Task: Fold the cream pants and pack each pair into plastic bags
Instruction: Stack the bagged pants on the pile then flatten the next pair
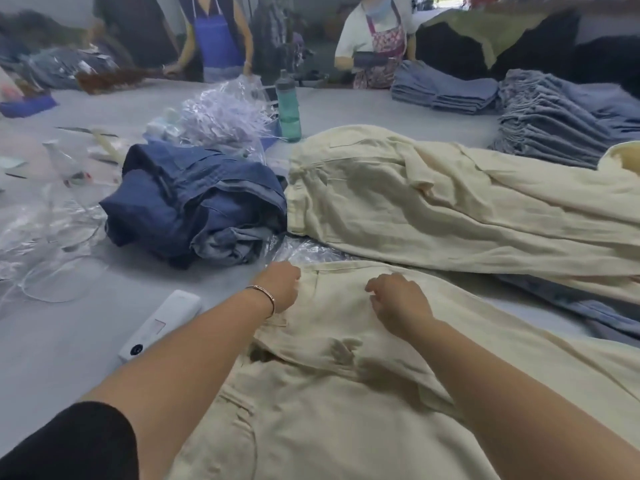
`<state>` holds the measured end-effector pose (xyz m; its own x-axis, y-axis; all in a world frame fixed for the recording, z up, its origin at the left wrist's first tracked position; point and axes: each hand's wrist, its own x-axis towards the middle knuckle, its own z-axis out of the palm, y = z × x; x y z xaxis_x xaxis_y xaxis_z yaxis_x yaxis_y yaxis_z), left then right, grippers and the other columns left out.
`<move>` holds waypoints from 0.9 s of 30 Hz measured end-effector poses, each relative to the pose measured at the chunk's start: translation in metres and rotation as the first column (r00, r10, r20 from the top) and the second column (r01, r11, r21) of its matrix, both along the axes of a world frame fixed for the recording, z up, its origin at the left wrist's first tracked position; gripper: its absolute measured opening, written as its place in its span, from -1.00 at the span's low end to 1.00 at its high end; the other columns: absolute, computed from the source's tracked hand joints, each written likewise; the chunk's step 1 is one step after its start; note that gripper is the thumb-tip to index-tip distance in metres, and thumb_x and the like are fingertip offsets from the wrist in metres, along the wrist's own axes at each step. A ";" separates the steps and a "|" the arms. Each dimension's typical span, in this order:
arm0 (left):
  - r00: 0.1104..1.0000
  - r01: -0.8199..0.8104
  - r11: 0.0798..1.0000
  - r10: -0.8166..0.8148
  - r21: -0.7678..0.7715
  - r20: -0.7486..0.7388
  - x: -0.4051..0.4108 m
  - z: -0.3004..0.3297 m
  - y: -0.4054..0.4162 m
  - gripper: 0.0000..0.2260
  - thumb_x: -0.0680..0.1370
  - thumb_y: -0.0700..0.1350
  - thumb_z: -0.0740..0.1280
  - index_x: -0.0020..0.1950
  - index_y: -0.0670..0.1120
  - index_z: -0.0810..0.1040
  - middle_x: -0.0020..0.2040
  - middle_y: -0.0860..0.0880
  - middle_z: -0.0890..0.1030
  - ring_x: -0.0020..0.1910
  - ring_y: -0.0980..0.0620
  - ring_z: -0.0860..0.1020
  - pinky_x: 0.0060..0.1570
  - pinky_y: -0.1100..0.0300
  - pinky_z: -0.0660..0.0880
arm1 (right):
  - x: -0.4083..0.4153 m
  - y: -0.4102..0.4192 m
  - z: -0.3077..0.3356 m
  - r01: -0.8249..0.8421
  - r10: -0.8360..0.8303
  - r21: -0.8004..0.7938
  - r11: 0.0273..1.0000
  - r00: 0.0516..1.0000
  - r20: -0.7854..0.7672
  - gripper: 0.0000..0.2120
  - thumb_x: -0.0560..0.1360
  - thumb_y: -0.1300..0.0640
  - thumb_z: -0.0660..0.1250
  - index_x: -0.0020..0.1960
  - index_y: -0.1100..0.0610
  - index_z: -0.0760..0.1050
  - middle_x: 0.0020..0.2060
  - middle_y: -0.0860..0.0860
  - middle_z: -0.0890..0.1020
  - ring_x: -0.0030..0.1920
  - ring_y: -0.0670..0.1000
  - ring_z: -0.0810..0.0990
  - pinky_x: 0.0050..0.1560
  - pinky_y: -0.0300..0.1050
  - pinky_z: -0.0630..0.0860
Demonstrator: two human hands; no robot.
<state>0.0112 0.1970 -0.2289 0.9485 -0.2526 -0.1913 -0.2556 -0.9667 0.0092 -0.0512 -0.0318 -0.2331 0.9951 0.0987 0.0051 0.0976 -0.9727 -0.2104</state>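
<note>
A pair of cream pants (339, 403) lies flat on the grey table right in front of me, waistband toward the far side. My left hand (282, 285) grips the waistband's left corner with curled fingers. My right hand (398, 303) pinches the cream cloth a little to the right, just below the waistband. Behind it a stack of more cream pants (450, 202) stretches off to the right. Clear plastic bags (301, 249) peek out between the two, and more crumpled ones (55, 220) lie at the left.
A heap of dark blue garments (194, 206) sits left of the cream stack. A white device (159, 323) lies by my left forearm. A teal bottle (288, 107), plastic ties and folded blue stacks (554, 129) stand further back. Two people work across the table.
</note>
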 end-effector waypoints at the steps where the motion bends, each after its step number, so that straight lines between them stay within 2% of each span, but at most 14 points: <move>1: 1.000 0.003 0.999 -0.003 0.035 -0.006 0.009 -0.004 0.002 -0.71 0.53 -0.15 0.22 0.26 -0.07 0.47 0.25 -0.09 0.47 0.26 -0.11 0.42 0.15 0.04 0.45 | 0.009 0.005 -0.004 0.006 -0.006 -0.028 1.000 1.000 0.006 -0.67 0.58 0.17 0.12 0.30 -0.01 0.44 0.21 -0.01 0.50 0.28 0.06 0.39 0.20 -0.05 0.32; 4: 1.000 0.005 0.997 -0.003 0.072 -0.022 0.030 -0.011 0.008 -0.67 0.51 -0.10 0.24 0.27 -0.03 0.41 0.25 -0.05 0.45 0.29 -0.09 0.40 0.14 0.02 0.39 | 0.032 0.006 -0.010 0.072 -0.069 -0.124 0.990 0.997 0.023 -0.66 0.50 0.27 0.11 0.23 0.07 0.43 0.21 0.03 0.46 0.26 0.10 0.38 0.16 0.00 0.34; 6: 0.999 0.029 0.994 -0.031 0.105 0.011 0.040 -0.014 0.010 -0.66 0.49 -0.04 0.24 0.27 0.01 0.41 0.25 -0.02 0.46 0.28 -0.07 0.40 0.20 -0.01 0.35 | 0.043 -0.005 -0.014 0.139 -0.141 -0.120 0.983 0.990 -0.003 -0.64 0.47 0.28 0.11 0.24 0.10 0.40 0.21 0.06 0.46 0.26 0.12 0.39 0.17 0.01 0.35; 9: 0.999 0.046 0.986 -0.047 0.160 0.004 0.048 -0.013 0.011 -0.63 0.46 0.04 0.25 0.27 0.04 0.40 0.23 -0.01 0.48 0.27 -0.07 0.41 0.26 -0.04 0.29 | 0.054 -0.025 -0.018 0.234 -0.247 -0.110 0.966 0.961 -0.126 -0.62 0.47 0.19 0.15 0.28 0.04 0.39 0.24 0.04 0.49 0.28 0.11 0.40 0.28 0.06 0.28; 12: 0.998 0.048 0.976 -0.056 0.214 0.032 0.047 -0.006 0.010 -0.65 0.46 0.01 0.27 0.22 0.00 0.38 0.17 -0.03 0.49 0.19 -0.08 0.47 0.16 0.00 0.33 | 0.060 -0.039 -0.013 0.271 -0.299 -0.173 0.947 0.939 -0.169 -0.68 0.49 0.05 0.19 0.22 0.00 0.45 0.17 0.01 0.53 0.23 0.09 0.42 0.26 0.06 0.24; 14: 0.995 0.057 0.983 -0.070 0.174 0.064 0.042 0.001 0.011 -0.73 0.50 -0.10 0.26 0.19 -0.03 0.38 0.16 -0.06 0.49 0.13 -0.10 0.52 0.07 0.03 0.40 | 0.058 -0.044 -0.004 0.257 -0.298 -0.245 0.935 0.943 -0.148 -0.75 0.51 0.02 0.20 0.16 0.01 0.48 0.12 0.02 0.56 0.18 0.11 0.47 0.18 0.01 0.30; 16: 0.990 0.079 0.989 -0.092 0.124 0.104 0.035 0.007 0.014 -0.77 0.54 -0.18 0.22 0.20 -0.06 0.38 0.17 -0.09 0.45 0.09 -0.14 0.54 -0.01 0.02 0.46 | 0.049 -0.046 0.004 0.257 -0.275 -0.252 0.933 0.961 -0.039 -0.86 0.48 0.14 0.19 0.02 0.06 0.46 0.02 0.05 0.57 0.06 0.15 0.51 -0.02 -0.03 0.36; 18: 0.970 0.102 0.984 -0.131 0.146 0.205 0.024 0.016 0.017 -0.74 0.58 -0.18 0.19 0.27 -0.07 0.35 0.18 -0.11 0.43 0.07 -0.14 0.56 -0.11 0.03 0.45 | 0.034 -0.049 0.015 0.296 -0.287 -0.185 0.937 0.955 0.074 -0.94 0.47 0.24 0.15 -0.10 0.10 0.32 -0.11 0.08 0.52 -0.04 0.18 0.51 -0.19 -0.05 0.28; 19: 0.949 0.118 0.976 -0.164 0.182 0.268 0.019 0.022 0.019 -0.70 0.60 -0.16 0.16 0.34 -0.07 0.31 0.18 -0.10 0.44 0.06 -0.13 0.57 -0.17 0.04 0.42 | 0.026 -0.051 0.021 0.309 -0.291 -0.151 0.939 0.948 0.127 -0.93 0.49 0.25 0.14 -0.11 0.11 0.27 -0.14 0.09 0.50 -0.05 0.19 0.51 -0.22 -0.04 0.25; 21: 0.914 0.136 0.962 -0.215 0.237 0.345 0.005 0.034 0.024 -0.61 0.59 -0.13 0.16 0.42 -0.05 0.25 0.17 -0.09 0.48 0.05 -0.11 0.56 -0.22 0.07 0.35 | 0.007 -0.056 0.035 0.310 -0.271 -0.128 0.942 0.927 0.258 -0.96 0.55 0.21 0.18 -0.08 0.16 0.36 -0.11 0.15 0.53 -0.04 0.22 0.51 -0.22 0.00 0.29; 23: 0.903 0.136 0.964 -0.215 0.227 0.371 -0.012 0.050 0.031 -0.68 0.55 -0.12 0.20 0.31 -0.04 0.36 0.13 -0.08 0.50 0.04 -0.10 0.54 -0.20 0.08 0.32 | -0.013 -0.057 0.051 0.281 -0.231 -0.066 0.958 0.883 0.408 -0.78 0.57 0.11 0.27 -0.06 0.29 0.48 -0.10 0.27 0.56 -0.06 0.29 0.54 -0.14 0.08 0.36; 24: 0.897 0.138 0.968 -0.212 0.209 0.387 -0.022 0.059 0.034 -0.75 0.52 -0.10 0.22 0.20 -0.05 0.41 0.09 -0.07 0.49 0.03 -0.10 0.53 -0.19 0.09 0.32 | -0.026 -0.055 0.060 0.250 -0.219 -0.006 0.968 0.857 0.466 -0.71 0.56 0.08 0.30 -0.09 0.33 0.50 -0.14 0.31 0.57 -0.11 0.33 0.55 -0.17 0.10 0.39; 26: 0.880 0.150 0.975 -0.206 0.161 0.428 -0.047 0.078 0.043 -0.82 0.47 -0.08 0.26 0.05 -0.07 0.44 0.02 -0.07 0.48 0.00 -0.10 0.49 -0.21 0.11 0.30 | -0.059 -0.052 0.077 0.148 -0.155 0.060 0.987 0.795 0.587 -0.64 0.54 0.02 0.33 -0.20 0.33 0.47 -0.29 0.31 0.56 -0.30 0.33 0.57 -0.36 0.04 0.38; 27: 0.874 0.159 0.978 -0.203 0.135 0.441 -0.063 0.085 0.048 -0.83 0.45 -0.09 0.28 0.01 -0.08 0.45 0.00 -0.07 0.48 0.00 -0.10 0.49 -0.20 0.11 0.31 | -0.077 -0.051 0.083 0.088 -0.083 0.025 0.996 0.754 0.651 -0.60 0.53 -0.04 0.30 -0.25 0.30 0.44 -0.38 0.27 0.54 -0.41 0.30 0.55 -0.45 -0.04 0.33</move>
